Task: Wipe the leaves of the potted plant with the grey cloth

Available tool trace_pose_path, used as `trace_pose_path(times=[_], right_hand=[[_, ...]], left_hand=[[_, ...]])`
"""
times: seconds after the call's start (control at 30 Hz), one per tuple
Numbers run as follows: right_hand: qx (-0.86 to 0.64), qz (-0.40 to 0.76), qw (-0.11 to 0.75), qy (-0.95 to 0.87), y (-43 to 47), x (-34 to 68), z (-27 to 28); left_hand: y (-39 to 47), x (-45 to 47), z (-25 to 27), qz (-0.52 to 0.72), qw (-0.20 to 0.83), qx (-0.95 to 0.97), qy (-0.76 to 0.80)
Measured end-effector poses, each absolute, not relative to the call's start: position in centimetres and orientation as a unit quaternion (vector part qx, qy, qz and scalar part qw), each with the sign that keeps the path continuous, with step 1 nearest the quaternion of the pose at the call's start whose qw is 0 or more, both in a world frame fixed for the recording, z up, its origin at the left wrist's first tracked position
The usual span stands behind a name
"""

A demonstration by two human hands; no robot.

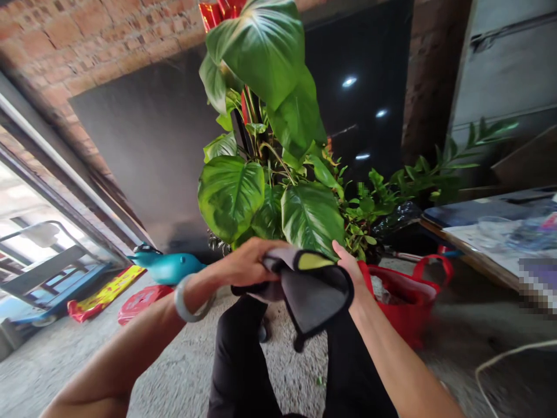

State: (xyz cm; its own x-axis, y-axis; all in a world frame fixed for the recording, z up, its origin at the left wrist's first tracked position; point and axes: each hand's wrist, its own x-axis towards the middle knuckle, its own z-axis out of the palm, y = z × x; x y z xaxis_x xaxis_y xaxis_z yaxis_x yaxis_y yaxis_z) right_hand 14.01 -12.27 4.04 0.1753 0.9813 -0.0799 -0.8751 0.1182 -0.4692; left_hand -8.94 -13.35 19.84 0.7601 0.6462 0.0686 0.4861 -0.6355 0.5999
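Observation:
A grey cloth [311, 293] with a black edge and a yellow-green patch hangs bunched between my hands, above my knees. My left hand [255, 264], with a pale bangle at the wrist, is closed over the cloth's left part. On the other side, my right hand [348, 268] grips the cloth's right edge; its thumb points up and the other fingers are mostly hidden. Just beyond the cloth stands a tall potted plant with broad glossy leaves [311, 215]. Its lower leaves come close to both hands.
At right are a red bag [404, 302] and a cluttered table [470, 235]. A teal watering can-like object [169, 267], a red stool [141, 299] and a yellow-red packet [107, 293] lie left. A blue trolley [56, 290] stands farther left.

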Motion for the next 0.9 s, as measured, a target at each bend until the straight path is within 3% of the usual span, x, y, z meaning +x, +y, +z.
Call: trace_pose_path(times=[0.13,0.23,0.33,0.43,0.53,0.63,0.77,0.83,0.9], right_hand=[[-0.243,0.665,0.705,-0.046,-12.0,12.9,4.7],[-0.241,0.672,0.699,-0.042,-12.0,12.6,4.7],[-0.245,0.678,0.692,-0.035,-12.0,13.1,4.2],[-0.252,0.691,0.677,-0.013,-11.9,14.0,3.9],[-0.257,0.679,0.688,-0.013,-11.4,14.6,3.7],[-0.26,0.668,0.695,-0.051,-10.8,14.9,2.8],[-0.245,0.664,0.701,-0.081,-10.2,14.9,1.4],[-0.257,0.66,0.702,-0.075,-10.2,14.9,1.3],[-0.272,0.657,0.7,-0.069,-10.4,15.1,1.7]], left_hand=[[-9.8,-8.8,24.3,0.458,0.101,0.809,0.355],[-6.3,-7.0,23.2,0.527,0.013,0.742,0.413],[-6.6,-6.0,18.8,0.34,0.071,0.819,0.456],[-10.5,-7.4,15.4,0.061,0.193,0.916,0.347],[-14.5,-10.4,16.7,-0.002,0.267,0.925,0.268],[-15.0,-13.0,21.8,0.193,0.25,0.9,0.301],[-9.9,-14.2,26.1,0.536,-0.013,0.744,0.399],[-7.0,-14.1,24.8,0.589,-0.105,0.664,0.449],[-5.3,-14.0,21.4,0.493,-0.101,0.703,0.502]])
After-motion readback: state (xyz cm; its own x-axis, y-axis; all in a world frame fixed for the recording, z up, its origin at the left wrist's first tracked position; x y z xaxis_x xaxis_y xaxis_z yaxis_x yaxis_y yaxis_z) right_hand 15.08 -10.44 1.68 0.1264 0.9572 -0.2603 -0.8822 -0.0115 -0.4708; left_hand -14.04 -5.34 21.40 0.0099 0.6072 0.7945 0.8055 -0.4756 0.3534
